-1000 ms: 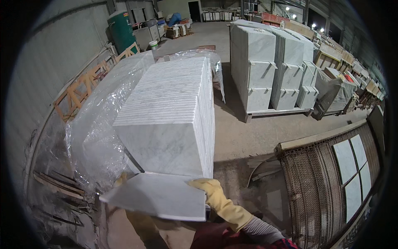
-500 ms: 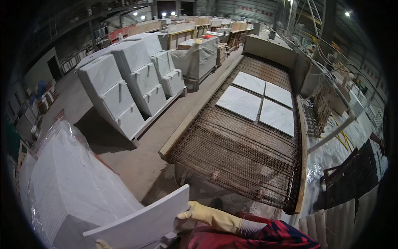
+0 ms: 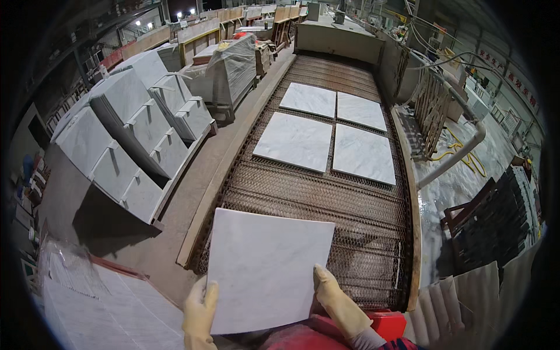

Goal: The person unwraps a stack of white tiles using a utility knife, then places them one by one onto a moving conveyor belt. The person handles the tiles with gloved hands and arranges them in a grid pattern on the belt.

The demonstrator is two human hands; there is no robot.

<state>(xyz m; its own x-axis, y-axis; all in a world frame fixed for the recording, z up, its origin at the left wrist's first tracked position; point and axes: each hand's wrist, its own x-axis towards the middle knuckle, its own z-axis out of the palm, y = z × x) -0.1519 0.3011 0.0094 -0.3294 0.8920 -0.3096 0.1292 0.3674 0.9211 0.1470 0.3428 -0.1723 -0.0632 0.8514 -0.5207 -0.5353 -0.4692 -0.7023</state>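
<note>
A square white stone tile point(image 3: 265, 271) with faint grey veining is held between my two hands, tilted over the near end of the conveyor. My left hand point(image 3: 199, 312), in a pale yellow rubber glove, grips its left edge with the thumb on the face. On the opposite edge, my right hand point(image 3: 338, 300), gloved the same, is closed around the side. Beyond it, several similar tiles lie flat in two rows on the conveyor's brown metal mesh belt point(image 3: 286, 195); one near-row tile point(image 3: 294, 141) is closest on the left.
Tilted stacks of white slabs point(image 3: 125, 166) stand on a rack at the left. A plastic-wrapped tile stack point(image 3: 111, 297) sits at the lower left. Wooden rails point(image 3: 411, 233) border the belt. A grey pipe point(image 3: 461, 153) and dark slabs point(image 3: 496, 221) are at the right.
The tile has moved rightward from beside the wrapped stack to the conveyor's near end, its face turned up toward me. Both hands moved with it, and the view has shifted right.
</note>
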